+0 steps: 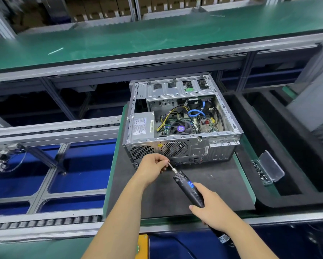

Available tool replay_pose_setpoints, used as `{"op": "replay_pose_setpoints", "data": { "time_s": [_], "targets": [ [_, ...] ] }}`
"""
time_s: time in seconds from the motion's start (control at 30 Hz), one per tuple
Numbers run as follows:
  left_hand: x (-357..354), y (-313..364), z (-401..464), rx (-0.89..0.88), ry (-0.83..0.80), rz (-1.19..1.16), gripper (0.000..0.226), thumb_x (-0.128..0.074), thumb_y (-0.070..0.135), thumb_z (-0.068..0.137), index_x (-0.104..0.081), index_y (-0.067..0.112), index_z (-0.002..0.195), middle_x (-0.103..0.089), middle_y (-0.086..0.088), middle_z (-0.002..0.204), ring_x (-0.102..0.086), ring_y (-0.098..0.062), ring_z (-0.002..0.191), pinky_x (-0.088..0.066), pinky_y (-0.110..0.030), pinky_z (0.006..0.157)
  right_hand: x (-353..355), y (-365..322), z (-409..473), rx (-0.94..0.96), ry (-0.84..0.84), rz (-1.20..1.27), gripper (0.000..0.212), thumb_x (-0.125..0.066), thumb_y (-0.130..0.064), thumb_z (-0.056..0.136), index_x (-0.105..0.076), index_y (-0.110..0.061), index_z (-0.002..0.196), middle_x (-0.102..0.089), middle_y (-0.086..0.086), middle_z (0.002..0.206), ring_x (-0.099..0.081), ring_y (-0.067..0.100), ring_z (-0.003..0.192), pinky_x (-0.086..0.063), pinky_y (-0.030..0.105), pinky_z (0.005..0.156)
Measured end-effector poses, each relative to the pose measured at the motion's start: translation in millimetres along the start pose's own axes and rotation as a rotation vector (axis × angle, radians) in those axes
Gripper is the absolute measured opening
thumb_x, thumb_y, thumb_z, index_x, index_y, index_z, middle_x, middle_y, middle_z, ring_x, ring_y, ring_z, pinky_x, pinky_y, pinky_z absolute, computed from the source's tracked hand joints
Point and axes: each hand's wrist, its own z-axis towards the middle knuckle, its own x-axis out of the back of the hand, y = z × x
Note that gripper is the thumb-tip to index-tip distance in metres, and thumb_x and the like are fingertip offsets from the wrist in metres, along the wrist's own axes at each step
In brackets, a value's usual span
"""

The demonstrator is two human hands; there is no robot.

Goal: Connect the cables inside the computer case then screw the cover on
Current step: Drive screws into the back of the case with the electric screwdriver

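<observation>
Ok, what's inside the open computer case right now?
Inside the computer case: a grey power supply at left, a round fan on the green board, yellow-black cables and a looped blue cable. Connector seating is too small to tell; the drive cage hides whatever sits beneath.

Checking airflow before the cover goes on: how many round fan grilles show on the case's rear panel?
2: a smaller perforated grille at left, a larger one right of it.
</observation>
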Motion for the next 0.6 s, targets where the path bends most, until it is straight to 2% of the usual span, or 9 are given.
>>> {"op": "replay_pose_setpoints", "data": {
  "time_s": [0.13,0.3,0.4,0.47,0.6],
  "targets": [
    [10.0,11.8,3.2,-0.051,-0.125,0.228,0.021,-0.061,0.007,0.094,-0.072,0.018,0.079,-0.07,0.001,0.074,-0.062,-0.008,0.067,-0.055,-0.029,0.073,-1.2,4.9,-4.2,0.017,0.022,-0.051,0.057,-0.061,-0.037,0.084,-0.036,-0.054,0.133,-0.061,-0.003,0.098,-0.056,0.011,0.056,-0.058,0.033,0.059],
    [14.9,21.0,5.3,-0.035,-0.198,0.278,0.021,-0.061,0.01,0.093,-0.071,0.018,0.077,-0.071,-0.008,0.078,-0.059,-0.014,0.068,-0.049,-0.032,0.069,-4.7,7.7,-6.0,0.027,0.036,-0.061,0.06,-0.061,-0.038,0.086,-0.033,-0.055,0.135,-0.06,-0.004,0.097,-0.055,0.01,0.054,-0.055,0.028,0.055],
    [12.9,20.5,4.8,-0.011,-0.162,0.253,0.02,-0.062,0.01,0.092,-0.071,0.017,0.076,-0.069,-0.003,0.072,-0.059,-0.013,0.065,-0.049,-0.029,0.065,-6.8,7.6,-4.5,0.027,0.042,-0.06,0.06,-0.061,-0.039,0.085,-0.033,-0.054,0.136,-0.06,-0.006,0.099,-0.056,0.009,0.058,-0.055,0.025,0.057],
    [10.3,17.4,3.5,0.04,-0.141,0.154,0.02,-0.062,0.01,0.093,-0.072,0.014,0.076,-0.068,0.001,0.068,-0.059,-0.009,0.062,-0.048,-0.023,0.06,-8.5,7.6,-4.4,0.033,0.057,-0.051,0.057,-0.06,-0.04,0.084,-0.033,-0.056,0.132,-0.06,-0.007,0.097,-0.057,0.01,0.06,-0.055,0.026,0.06],
    [13.1,13.9,1.8,0.139,-0.181,0.007,0.019,-0.061,0.009,0.094,-0.072,0.011,0.078,-0.068,-0.001,0.07,-0.059,-0.007,0.062,-0.048,-0.019,0.059,-7.9,8.2,-4.6,0.031,0.057,-0.077,0.059,-0.06,-0.042,0.084,-0.031,-0.059,0.133,-0.059,-0.01,0.101,-0.061,0.012,0.067,-0.056,0.025,0.064]
  ]
}}
